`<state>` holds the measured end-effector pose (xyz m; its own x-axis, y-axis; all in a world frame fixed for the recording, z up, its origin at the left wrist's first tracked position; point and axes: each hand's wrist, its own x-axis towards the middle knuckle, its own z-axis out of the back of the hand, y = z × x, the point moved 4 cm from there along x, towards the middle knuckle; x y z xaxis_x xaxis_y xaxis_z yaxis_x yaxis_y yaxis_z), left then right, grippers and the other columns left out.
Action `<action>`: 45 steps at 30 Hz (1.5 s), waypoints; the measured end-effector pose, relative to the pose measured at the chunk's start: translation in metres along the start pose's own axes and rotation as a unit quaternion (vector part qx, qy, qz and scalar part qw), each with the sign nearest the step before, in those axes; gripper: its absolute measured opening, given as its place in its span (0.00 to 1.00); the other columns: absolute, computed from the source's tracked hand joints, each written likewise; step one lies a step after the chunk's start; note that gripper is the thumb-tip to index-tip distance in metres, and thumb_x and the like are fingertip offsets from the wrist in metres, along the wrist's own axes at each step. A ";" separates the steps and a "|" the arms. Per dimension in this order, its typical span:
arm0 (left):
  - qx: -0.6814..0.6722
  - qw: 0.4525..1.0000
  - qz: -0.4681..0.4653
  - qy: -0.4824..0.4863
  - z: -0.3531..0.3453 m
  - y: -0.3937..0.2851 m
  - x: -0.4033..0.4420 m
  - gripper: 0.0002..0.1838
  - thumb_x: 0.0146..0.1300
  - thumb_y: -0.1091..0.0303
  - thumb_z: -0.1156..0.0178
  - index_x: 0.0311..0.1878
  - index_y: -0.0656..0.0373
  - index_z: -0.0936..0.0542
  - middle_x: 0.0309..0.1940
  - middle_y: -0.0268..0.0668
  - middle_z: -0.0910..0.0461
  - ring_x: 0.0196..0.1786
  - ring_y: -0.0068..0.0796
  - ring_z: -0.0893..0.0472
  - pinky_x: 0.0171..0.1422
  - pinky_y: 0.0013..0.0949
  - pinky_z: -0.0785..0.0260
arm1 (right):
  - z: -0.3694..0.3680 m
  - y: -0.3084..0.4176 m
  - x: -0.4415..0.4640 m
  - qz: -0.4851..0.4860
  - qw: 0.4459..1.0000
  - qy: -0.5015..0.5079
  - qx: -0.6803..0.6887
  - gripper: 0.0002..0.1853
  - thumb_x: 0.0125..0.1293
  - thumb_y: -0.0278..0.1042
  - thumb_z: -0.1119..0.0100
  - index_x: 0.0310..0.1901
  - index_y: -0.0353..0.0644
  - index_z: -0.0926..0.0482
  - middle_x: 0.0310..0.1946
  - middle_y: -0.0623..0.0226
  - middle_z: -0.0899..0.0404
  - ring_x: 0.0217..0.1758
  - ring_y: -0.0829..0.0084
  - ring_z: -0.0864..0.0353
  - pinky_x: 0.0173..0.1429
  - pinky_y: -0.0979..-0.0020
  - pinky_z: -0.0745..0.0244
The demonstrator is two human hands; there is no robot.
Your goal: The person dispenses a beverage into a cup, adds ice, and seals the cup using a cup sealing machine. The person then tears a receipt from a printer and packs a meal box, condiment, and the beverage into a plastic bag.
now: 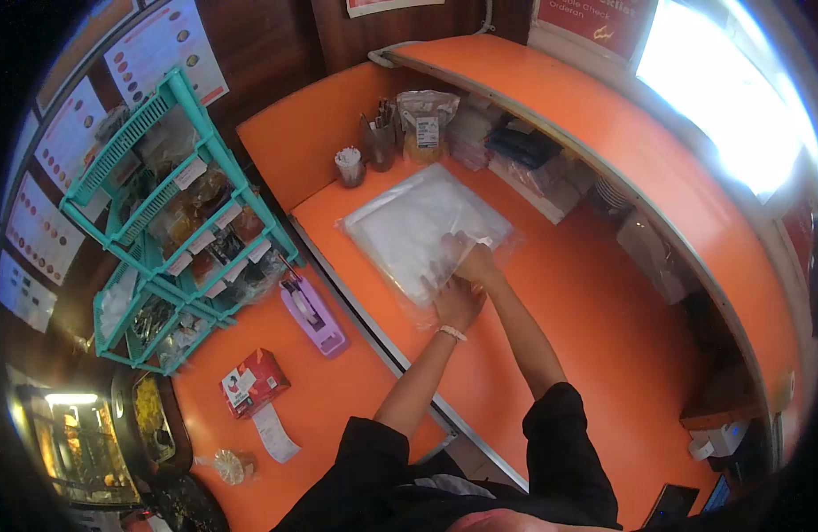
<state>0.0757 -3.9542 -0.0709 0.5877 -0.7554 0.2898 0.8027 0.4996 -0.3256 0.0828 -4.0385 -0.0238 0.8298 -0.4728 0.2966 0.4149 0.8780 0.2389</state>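
A flat stack of transparent plastic bags or sheets lies on the glossy orange table, directly in front of the person, its near edge reaching toward both forearms; that spot probably suits two-handed work, since neither arm has to stretch far. The left hand, with a pale beaded bracelet at its wrist, rests at the near edge of the stack, its fingers loosely spread and partly seen through the film, perhaps to steady or separate a layer. The right hand is just beyond it, over the near right part of the stack, with fingers bent against the plastic; whether they pinch a layer or merely press on it I cannot tell. Behind the stack stand a small cup of white-tipped sticks, a dark holder of utensils and a transparent pouch with a white label, apparently set back to leave working room yet within reach. To the left, a lilac tape dispenser sits near a turquoise plastic basket rack, whose tiers seem to sort small packets behind paper labels.
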 end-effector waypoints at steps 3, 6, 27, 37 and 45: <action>0.014 1.000 -0.007 0.019 0.003 0.000 0.000 0.39 0.56 0.41 0.51 0.65 0.58 0.41 0.67 0.45 0.45 0.71 0.54 0.60 0.66 0.68 0.76 | -0.013 -0.006 0.018 0.011 0.997 0.042 -0.063 0.11 0.57 0.37 0.52 0.40 0.45 0.27 0.38 0.57 0.23 0.39 0.53 0.21 0.38 0.55 0.25; 0.044 0.992 0.006 0.120 0.018 -0.003 0.003 0.39 0.57 0.41 0.52 0.66 0.57 0.41 0.67 0.43 0.45 0.72 0.53 0.60 0.66 0.68 0.76 | -0.031 -0.008 0.027 -0.028 0.994 0.060 -0.086 0.09 0.59 0.37 0.54 0.38 0.46 0.27 0.36 0.57 0.23 0.39 0.53 0.22 0.39 0.54 0.27; 0.041 0.987 -0.102 0.119 0.001 0.002 -0.003 0.40 0.56 0.38 0.50 0.68 0.48 0.44 0.62 0.47 0.38 0.66 0.53 0.44 0.61 0.75 0.72 | 0.192 0.035 -0.391 -0.185 0.954 0.090 0.220 0.05 0.50 0.29 0.41 0.26 0.38 0.26 0.54 0.55 0.32 0.61 0.56 0.36 0.62 0.60 0.40; -0.046 0.891 -0.431 0.138 0.016 -0.100 -0.125 0.23 0.52 0.71 0.45 0.54 0.52 0.30 0.50 0.38 0.28 0.53 0.39 0.28 0.53 0.46 0.36 | 0.093 0.052 -0.450 -0.198 0.961 0.064 0.181 0.08 0.58 0.32 0.44 0.36 0.36 0.25 0.60 0.51 0.37 0.63 0.51 0.41 0.65 0.58 0.44; -0.232 0.861 -0.367 0.264 0.064 -0.058 -0.109 0.10 0.56 0.68 0.49 0.40 0.57 0.23 0.34 0.45 0.21 0.39 0.44 0.21 0.43 0.45 0.31 | 0.093 0.050 -0.474 -0.235 0.953 0.172 0.084 0.15 0.61 0.39 0.50 0.47 0.43 0.26 0.65 0.72 0.40 0.69 0.60 0.45 0.65 0.43 0.48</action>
<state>-0.0288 -3.8737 -0.0258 -0.2878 -0.9441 0.1607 0.7394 -0.3257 -0.5892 -0.3243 -3.7777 -0.0664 0.6516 -0.7332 -0.1945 0.7300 0.5365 0.4234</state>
